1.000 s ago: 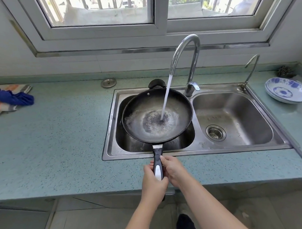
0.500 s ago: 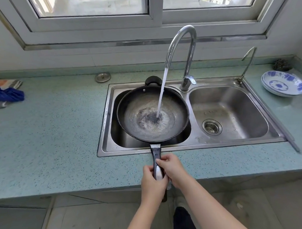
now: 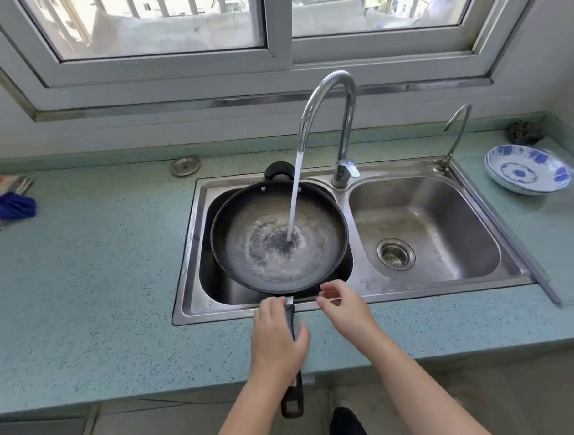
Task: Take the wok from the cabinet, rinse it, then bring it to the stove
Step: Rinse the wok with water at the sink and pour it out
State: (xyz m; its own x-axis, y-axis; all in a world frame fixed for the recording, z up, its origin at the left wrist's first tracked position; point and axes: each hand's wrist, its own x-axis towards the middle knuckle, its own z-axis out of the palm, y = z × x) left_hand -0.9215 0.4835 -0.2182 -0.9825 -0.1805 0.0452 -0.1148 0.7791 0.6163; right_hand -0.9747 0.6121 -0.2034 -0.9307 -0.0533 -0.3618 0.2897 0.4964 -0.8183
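The round black wok (image 3: 280, 237) sits over the left basin of the stainless-steel double sink (image 3: 424, 180), its long dark handle (image 3: 291, 318) reaching back over the sink's front rim and the counter edge toward me. Water from the tall curved chrome faucet (image 3: 332, 118) falls in a white stream (image 3: 294, 197) into the wok's bowl, where it foams in a shallow pool. My left hand (image 3: 277, 338) is wrapped around the handle, fingers closed on it. My right hand (image 3: 344, 308) hovers just beside it at the wok's near rim, fingers loosely spread and holding nothing; I cannot tell whether the fingertips touch the rim. The right basin holds only its round metal drain strainer (image 3: 396, 254). Around the sink runs the speckled pale-green countertop (image 3: 86, 273). On it, to the far right, rests a stack of blue-and-white patterned plates (image 3: 526, 170); at the far left lies a blue cloth (image 3: 10, 206).
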